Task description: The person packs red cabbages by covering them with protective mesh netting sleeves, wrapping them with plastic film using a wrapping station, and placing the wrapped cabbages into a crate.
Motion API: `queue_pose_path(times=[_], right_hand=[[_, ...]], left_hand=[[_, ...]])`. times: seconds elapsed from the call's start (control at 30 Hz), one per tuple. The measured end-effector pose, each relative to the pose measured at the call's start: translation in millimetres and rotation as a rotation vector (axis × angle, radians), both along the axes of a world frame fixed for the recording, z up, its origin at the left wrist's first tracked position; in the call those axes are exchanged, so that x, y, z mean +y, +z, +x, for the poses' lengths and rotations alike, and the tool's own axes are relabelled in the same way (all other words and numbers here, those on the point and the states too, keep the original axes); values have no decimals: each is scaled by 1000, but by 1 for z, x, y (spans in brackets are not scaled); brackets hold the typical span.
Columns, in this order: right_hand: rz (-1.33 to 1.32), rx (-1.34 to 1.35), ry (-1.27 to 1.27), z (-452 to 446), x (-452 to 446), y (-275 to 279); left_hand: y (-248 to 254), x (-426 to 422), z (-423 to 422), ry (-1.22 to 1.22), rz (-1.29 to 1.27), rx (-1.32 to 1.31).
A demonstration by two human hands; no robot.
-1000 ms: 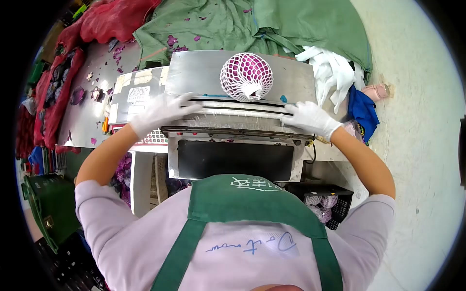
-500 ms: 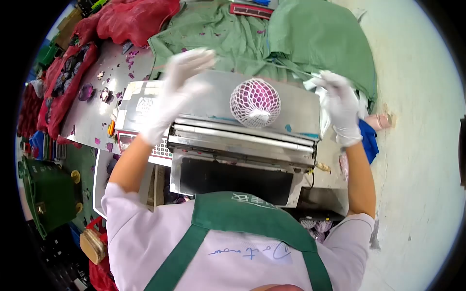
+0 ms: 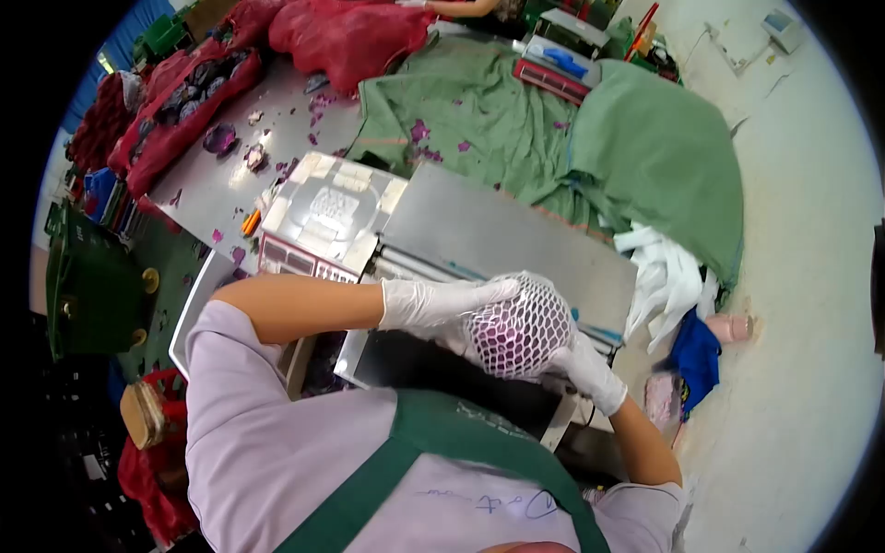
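A red cabbage in a white foam net is between my two gloved hands, in front of the metal wrapping machine. My left hand lies along its left and upper side, the fingers pressed to the net. From the lower right, my right hand grips it, with fingertips partly hidden behind the net. Below the cabbage shows the machine's black plate, partly covered by my arm and apron. The metal rollers run just behind my left hand.
A label scale adjoins the machine on the left. Green sacking lies behind it, with purple leaf scraps about. Red net sacks are at the far left. White strips and a blue cloth lie by the right wall.
Both hands came down from either side of the machine and took hold of the netted cabbage. It moved off the metal top towards me. The view has shifted.
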State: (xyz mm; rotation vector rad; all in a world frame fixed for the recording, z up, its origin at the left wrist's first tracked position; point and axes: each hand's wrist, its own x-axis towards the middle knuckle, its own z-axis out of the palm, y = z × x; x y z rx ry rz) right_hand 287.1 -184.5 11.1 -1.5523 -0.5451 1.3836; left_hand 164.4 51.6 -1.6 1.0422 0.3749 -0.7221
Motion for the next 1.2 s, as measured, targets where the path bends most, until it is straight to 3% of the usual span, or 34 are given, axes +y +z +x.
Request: queue_pose_path(times=[0.07,0.17,0.23,0.27,0.3,0.37,0.43,0.5,0.57,0.63,0.67,0.7,0.73,0.77,0.83,0.9,0.97,1.03,1.07,1.1,1.17,1.2], right_hand=[[-38,201,28,-45,-30,-6],[18,423,27,-70,-53,-45],[95,602,-65,-89,-49,-58],[147,656,-107,-94,-49,-67],[198,709,-157,-97,-48,-80],[191,728,-142,-102,-52,-77],[203,729,-126,-109,-57,-60],[-260,647,-276,-102,-86,-73],[-78,658,-404,-110,-101,-61],[-1,710,-543,-120,-122,-59],[-102,266,-391,-128,-125,-52],[-201,-172,-225,-137,-127,-49],[-49,-371,-279,-145,-128,-66],[-48,-367,-283,-147,-126,-67],[-156,-42,-594,-140,-112,-58],[-56,-68,-759,-128,-113,-52],[-26,338,-849,-112,-144,-70],[-70,645,-896,-116,-169,-84],[-155,603,-866,-123,-184,-100],[-240,564,-833,-134,-197,-121],[-364,639,-709,-154,-210,-169],[-285,99,-474,-169,-198,-177]], left_hand=[[-27,-23,-41,-297,-511,234],[-16,-47,-66,-173,-310,231],[-32,-64,-79,37,-450,362],[-37,-64,-85,22,-395,241],[-55,-71,-88,111,-545,260],[-80,-77,-96,155,-450,250],[-39,-66,-116,98,-111,180],[-53,-62,-160,85,462,-236],[-27,-58,-185,148,703,-62],[-44,-59,-210,368,937,-384],[-52,-68,-212,565,762,-274],[-53,-71,-207,558,760,-274],[-55,-74,-198,664,691,-305],[-56,-78,-187,768,621,-335],[-46,-86,-162,844,490,-299],[-49,-87,-150,1214,-46,190],[-56,-76,-171,1168,-45,393],[-45,-89,-195,1065,-70,391],[-41,-103,-188,1110,-17,444],[-86,-103,-208,1069,8,602],[-129,-105,-205,355,529,735],[-160,-114,-211,340,595,525]])
